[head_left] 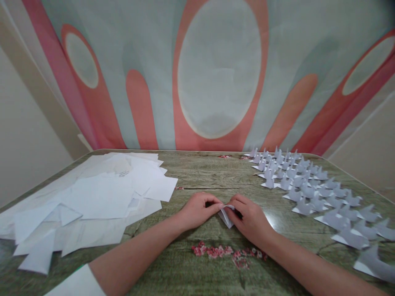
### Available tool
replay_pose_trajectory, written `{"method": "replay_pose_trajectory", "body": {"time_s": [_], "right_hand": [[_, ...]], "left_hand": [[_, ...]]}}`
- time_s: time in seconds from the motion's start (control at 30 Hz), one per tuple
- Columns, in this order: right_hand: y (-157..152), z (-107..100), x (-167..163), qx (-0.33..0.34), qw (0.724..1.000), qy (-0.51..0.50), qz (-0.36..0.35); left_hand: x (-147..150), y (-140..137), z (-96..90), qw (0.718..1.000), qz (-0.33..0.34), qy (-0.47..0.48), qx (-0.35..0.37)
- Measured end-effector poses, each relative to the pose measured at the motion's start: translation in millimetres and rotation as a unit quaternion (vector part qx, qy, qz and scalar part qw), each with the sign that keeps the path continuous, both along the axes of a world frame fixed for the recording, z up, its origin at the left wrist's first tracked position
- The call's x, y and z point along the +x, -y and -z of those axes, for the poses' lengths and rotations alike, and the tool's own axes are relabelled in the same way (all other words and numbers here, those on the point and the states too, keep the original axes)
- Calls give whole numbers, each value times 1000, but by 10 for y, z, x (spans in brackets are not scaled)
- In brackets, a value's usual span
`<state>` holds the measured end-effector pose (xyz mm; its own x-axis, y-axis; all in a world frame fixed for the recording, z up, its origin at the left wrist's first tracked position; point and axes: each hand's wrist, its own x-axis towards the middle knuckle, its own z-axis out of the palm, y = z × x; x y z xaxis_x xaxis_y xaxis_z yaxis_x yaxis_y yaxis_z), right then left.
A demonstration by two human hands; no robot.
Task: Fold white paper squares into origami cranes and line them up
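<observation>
A small folded piece of white paper [226,218] is held between my two hands over the middle of the table. My left hand [199,210] pinches its upper left edge between thumb and fingers. On the other side, my right hand [249,216] grips the paper with bent fingers, hiding part of it. The paper narrows to a point toward me, and a crease runs along it. Both hands rest low, close to the tabletop.
Loose white paper sheets [101,195] lie in a spread pile at the left, some folded. Several rows of folded paper birds [304,205] stand along the right side. The wood-patterned table [212,176] has printed pink flowers. Behind it hangs a patterned cloth [163,102].
</observation>
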<state>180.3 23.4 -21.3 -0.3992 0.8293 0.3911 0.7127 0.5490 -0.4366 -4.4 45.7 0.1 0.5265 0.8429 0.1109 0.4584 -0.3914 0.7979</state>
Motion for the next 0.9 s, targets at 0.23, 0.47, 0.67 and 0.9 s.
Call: {"method": "replay_pose_trajectory", "body": {"time_s": [0.23,0.47,0.67,0.9], "right_hand": [[-18,15,18,-12,999,-33,-10],[-20,28,26,-26,998,-48,-9],[-21,20,26,-42,998,-45,-5],[-29,13,37,-42,998,-39,-17]], "left_hand": [[-35,-14,6,1000,-19,1,20],[-46,-10,27,997,-7,-10,72],[-22,-25,62,997,-25,-3,74],[12,-25,74,997,-30,-3,71]]}}
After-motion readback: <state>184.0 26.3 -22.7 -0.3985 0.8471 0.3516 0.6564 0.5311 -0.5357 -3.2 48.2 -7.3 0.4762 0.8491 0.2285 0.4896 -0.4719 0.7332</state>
